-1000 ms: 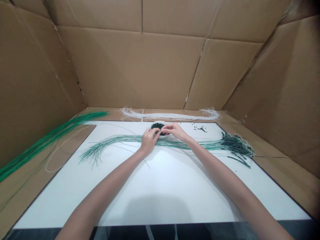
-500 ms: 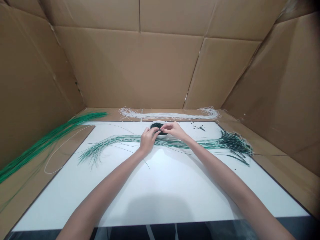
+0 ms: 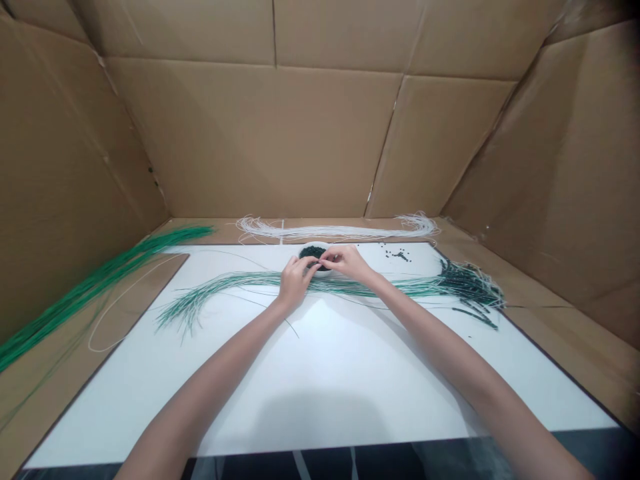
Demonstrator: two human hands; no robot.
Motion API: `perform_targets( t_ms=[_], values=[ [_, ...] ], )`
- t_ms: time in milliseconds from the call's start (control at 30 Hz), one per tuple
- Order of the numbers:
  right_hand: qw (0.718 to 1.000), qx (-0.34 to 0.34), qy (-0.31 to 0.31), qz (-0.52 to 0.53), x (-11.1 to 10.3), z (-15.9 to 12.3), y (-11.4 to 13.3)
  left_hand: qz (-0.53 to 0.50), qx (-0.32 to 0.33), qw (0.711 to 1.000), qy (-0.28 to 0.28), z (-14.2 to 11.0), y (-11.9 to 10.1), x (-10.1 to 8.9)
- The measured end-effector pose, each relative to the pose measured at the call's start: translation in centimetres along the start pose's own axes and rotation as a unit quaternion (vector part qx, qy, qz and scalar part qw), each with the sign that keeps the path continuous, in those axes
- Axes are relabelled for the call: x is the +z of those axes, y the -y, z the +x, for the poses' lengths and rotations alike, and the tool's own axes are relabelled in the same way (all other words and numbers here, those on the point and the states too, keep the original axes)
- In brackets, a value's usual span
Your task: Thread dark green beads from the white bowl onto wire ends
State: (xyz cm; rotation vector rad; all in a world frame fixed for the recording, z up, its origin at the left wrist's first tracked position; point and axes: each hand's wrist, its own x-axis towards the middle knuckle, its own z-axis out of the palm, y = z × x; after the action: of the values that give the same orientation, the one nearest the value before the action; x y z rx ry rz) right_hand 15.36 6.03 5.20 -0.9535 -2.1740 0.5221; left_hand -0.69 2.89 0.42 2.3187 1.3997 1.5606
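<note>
Both hands meet over the front of a white bowl (image 3: pixel 330 248) filled with small dark green beads (image 3: pixel 312 252). My left hand (image 3: pixel 294 280) is closed in a pinch, its fingertips at the bowl's near rim. Against them, from the right, press the pinched thumb and finger of my right hand (image 3: pixel 347 261). Whatever lies between the fingertips is too small to make out. A thin strand (image 3: pixel 235 255) runs from the left toward my left hand. Under the hands and wrists lies a long bundle of green strands (image 3: pixel 240 279), its right end thick with dark beaded lengths (image 3: pixel 470 285).
Loose dark beads (image 3: pixel 399 255) are scattered right of the bowl on the white board (image 3: pixel 320 360). A white strand bundle (image 3: pixel 340 232) lies along the back, and a bright green one (image 3: pixel 115 273) at the left. Cardboard walls (image 3: pixel 280 140) enclose the back and sides.
Both hands stay at the bowl's front, with only slight finger movement. The dark bit seen between the fingertips earlier no longer shows clearly. The whole view has shifted very slightly.
</note>
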Motion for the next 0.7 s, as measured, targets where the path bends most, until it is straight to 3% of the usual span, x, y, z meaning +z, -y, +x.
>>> perform_targets(
  t_ms=[333,700],
  values=[
    [0.999,-0.008,0.024,0.024,-0.8,0.1,-0.1,-0.023,-0.007,1.000,-0.003,0.0,-0.1,-0.1],
    [0.997,0.037,-0.054,0.030,-2.4,0.1,-1.3,-0.012,-0.049,0.997,-0.064,0.4,0.4,-0.6]
  ],
)
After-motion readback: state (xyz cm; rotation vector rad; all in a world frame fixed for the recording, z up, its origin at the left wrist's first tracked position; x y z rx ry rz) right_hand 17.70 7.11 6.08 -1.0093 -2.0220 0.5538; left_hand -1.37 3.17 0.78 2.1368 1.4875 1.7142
